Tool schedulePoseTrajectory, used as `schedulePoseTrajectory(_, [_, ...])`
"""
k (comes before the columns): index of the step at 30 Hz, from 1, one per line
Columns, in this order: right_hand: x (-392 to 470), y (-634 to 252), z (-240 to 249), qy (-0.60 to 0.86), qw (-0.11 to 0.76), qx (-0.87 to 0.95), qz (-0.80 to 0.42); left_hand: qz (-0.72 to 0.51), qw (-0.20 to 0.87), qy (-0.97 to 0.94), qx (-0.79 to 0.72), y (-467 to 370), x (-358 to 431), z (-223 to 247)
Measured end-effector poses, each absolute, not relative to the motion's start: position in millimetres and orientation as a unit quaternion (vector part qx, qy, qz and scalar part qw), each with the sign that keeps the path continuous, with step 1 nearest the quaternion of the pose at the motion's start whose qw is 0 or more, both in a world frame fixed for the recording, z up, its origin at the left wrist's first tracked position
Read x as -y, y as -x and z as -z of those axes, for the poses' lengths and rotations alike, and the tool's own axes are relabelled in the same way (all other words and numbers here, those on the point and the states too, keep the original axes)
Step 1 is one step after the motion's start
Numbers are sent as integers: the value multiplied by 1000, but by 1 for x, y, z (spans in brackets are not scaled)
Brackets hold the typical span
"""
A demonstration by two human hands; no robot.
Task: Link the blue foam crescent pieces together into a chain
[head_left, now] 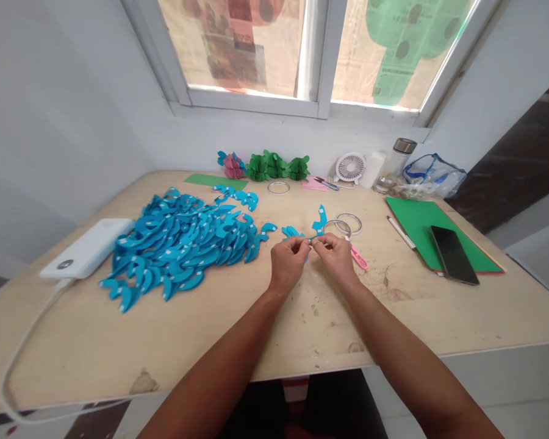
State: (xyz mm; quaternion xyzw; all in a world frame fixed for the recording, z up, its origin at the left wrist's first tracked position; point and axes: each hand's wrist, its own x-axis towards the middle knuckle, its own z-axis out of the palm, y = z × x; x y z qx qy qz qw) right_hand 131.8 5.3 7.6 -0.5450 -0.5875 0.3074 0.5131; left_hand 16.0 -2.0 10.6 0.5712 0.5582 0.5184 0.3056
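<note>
At the middle of the table my left hand [287, 261] and my right hand [337, 258] meet fingertip to fingertip, both pinched closed. Something tiny and pale shows between the fingertips, too small to name. Just behind them lie a few blue curved paper cutouts [292, 232], and another blue cutout [321, 219] bears white squares. Two tape rolls [349, 223] lie close behind my right hand, one partly overlapping the other. A pink-handled cutter [359, 257] sticks out beside that hand. To the left spreads a big heap of blue paper cutouts [187, 235], many with small white squares.
A white power bank [89, 247] with a cable sits at the left. Along the back are green paper ornaments [274, 166], a tape ring [279, 188], scissors [327, 183], a small fan [350, 167] and a bottle [396, 164]. Rightward lie green sheets [409, 222], a pen [401, 232] and a phone [454, 255].
</note>
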Motion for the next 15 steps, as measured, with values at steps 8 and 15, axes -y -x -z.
schedulePoseTrajectory(8, [-3,-131,-11,522,540,506,-425,-543,324,-554,-542,-15,3,-13])
schedulePoseTrajectory(15, [-3,-137,-21,566,544,461,-415,-567,363,-510,-535,-11,-3,-7])
